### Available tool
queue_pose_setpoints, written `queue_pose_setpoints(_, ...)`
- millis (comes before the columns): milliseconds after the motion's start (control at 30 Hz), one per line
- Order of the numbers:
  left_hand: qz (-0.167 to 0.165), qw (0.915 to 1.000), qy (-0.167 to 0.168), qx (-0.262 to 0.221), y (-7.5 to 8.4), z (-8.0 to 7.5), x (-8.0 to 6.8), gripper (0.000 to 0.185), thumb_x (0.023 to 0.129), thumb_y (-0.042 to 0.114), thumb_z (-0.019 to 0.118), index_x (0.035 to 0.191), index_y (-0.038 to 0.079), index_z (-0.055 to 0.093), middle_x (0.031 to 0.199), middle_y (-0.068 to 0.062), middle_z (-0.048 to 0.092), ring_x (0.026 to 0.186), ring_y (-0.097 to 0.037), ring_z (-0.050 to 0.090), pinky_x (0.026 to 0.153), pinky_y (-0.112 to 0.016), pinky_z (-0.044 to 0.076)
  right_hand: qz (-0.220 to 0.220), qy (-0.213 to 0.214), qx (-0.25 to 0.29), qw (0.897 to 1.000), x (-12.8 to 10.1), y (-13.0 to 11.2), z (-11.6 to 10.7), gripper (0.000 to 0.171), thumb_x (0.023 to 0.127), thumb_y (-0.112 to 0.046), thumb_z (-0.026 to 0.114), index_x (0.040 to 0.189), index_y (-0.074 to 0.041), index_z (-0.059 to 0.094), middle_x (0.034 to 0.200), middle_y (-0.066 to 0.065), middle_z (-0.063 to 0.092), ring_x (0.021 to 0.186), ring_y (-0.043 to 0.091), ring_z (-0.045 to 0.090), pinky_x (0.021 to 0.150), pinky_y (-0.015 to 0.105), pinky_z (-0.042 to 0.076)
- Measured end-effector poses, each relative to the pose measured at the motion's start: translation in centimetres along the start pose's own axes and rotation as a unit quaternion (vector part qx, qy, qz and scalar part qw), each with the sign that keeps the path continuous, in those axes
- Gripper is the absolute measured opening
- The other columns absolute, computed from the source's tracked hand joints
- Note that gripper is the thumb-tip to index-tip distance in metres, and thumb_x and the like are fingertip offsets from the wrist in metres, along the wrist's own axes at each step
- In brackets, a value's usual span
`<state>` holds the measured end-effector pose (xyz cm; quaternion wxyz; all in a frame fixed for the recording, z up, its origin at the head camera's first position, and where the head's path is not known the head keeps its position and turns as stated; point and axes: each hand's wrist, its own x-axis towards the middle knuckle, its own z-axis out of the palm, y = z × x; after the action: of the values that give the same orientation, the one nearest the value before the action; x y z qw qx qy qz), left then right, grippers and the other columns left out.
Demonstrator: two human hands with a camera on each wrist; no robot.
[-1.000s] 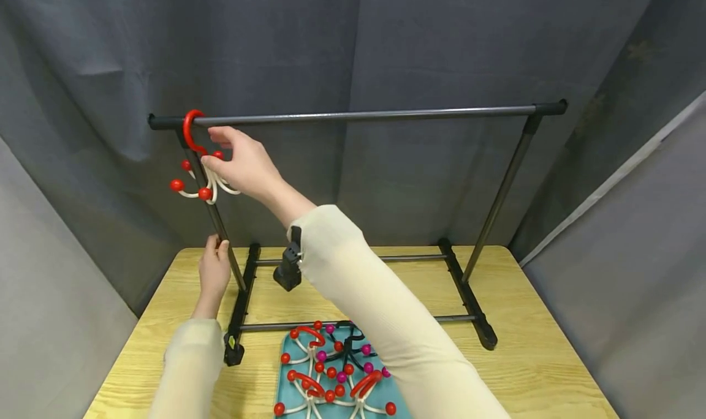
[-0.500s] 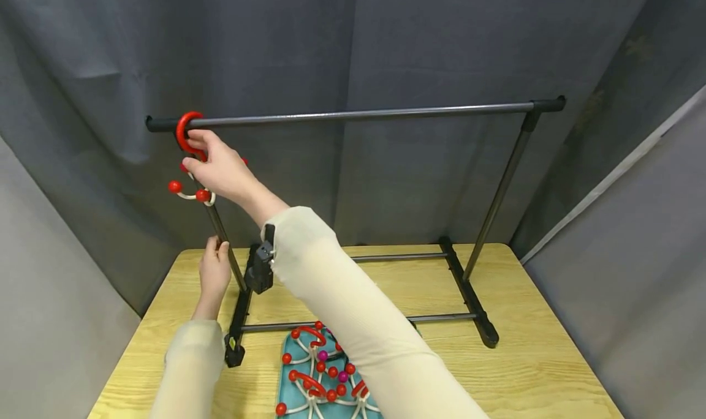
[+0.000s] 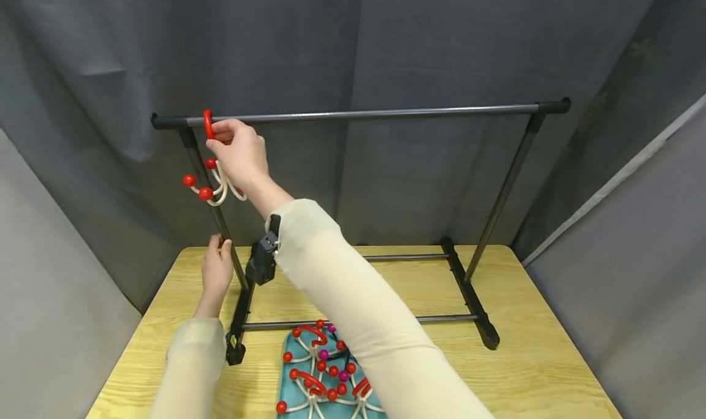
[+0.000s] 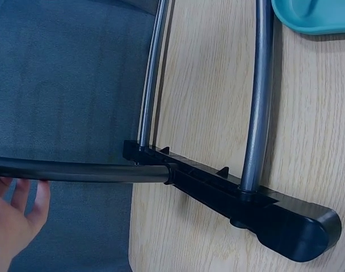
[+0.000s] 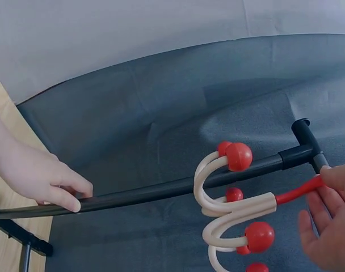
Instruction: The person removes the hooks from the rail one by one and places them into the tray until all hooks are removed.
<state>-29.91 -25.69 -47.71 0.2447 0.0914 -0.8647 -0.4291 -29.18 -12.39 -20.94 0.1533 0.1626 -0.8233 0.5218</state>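
Note:
A hanger point(image 3: 223, 189), with several white curved arms tipped by red balls, hangs by its red hook point(image 3: 208, 124) over the rack's top bar near the left end. My right hand point(image 3: 241, 152) pinches the hook just below the bar. In the right wrist view, the thumb and fingers of the right hand point(image 5: 335, 218) lie on the red stem at the right edge. My left hand point(image 3: 216, 269) holds the rack's left post point(image 3: 225, 223) low down, with thumb and fingers on either side. Part of the hanger is hidden behind the right hand.
A teal tray point(image 3: 288, 382) near the table's front bears several more hangers, some with red balls, others with magenta ones; the right sleeve covers part of it. The rack's black feet point(image 3: 475, 309) stand on the wooden table point(image 3: 529, 358). Grey curtains point(image 3: 441, 45) surround it.
My right hand has gone left onto the hook and then back slightly right. The hook has turned from side-on to nearly edge-on and shifted right along the bar. My left hand stays on the post.

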Motion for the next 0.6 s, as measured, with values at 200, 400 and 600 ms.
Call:
queue_pose_setpoints(200, 0.003, 1.0, 0.002, -0.003, 0.0, 0.1, -0.1, 0.036, 0.097, 0.032, 0.039, 0.119, 0.004, 0.046, 0.112, -0.023, 0.055, 0.099, -0.043, 0.051, 0.085, -0.055, 0.036, -0.007, -0.003, 0.01, 1.0, -0.2, 0.0, -0.8, 0.02, 0.083, -0.017, 0.066, 0.103, -0.015, 0.065, 0.089, -0.008, 0.067, 0.078, 0.0, 0.059, 0.068, 0.008, 0.041)
queue_pose_setpoints(400, 0.018, 0.9997, -0.007, -0.012, 0.4, 0.3, 0.0, 0.038, 0.097, 0.032, 0.036, 0.12, 0.003, 0.045, 0.113, -0.024, 0.053, 0.099, -0.043, 0.05, 0.083, -0.055, 0.036, -0.024, -0.01, 0.019, 0.999, -0.1, -0.2, -2.6, 0.02, 0.085, -0.017, 0.064, 0.105, -0.014, 0.063, 0.092, -0.005, 0.067, 0.08, 0.002, 0.059, 0.07, 0.009, 0.041)
queue_pose_setpoints(600, 0.007, 0.9995, -0.02, -0.023, 0.3, 0.4, -0.1, 0.038, 0.098, 0.032, 0.035, 0.121, 0.004, 0.045, 0.114, -0.023, 0.053, 0.1, -0.041, 0.05, 0.084, -0.054, 0.036, -0.046, -0.011, 0.039, 0.998, 0.1, -0.1, -4.6, 0.022, 0.086, -0.015, 0.062, 0.107, -0.011, 0.062, 0.097, -0.001, 0.067, 0.083, 0.004, 0.061, 0.071, 0.007, 0.042)
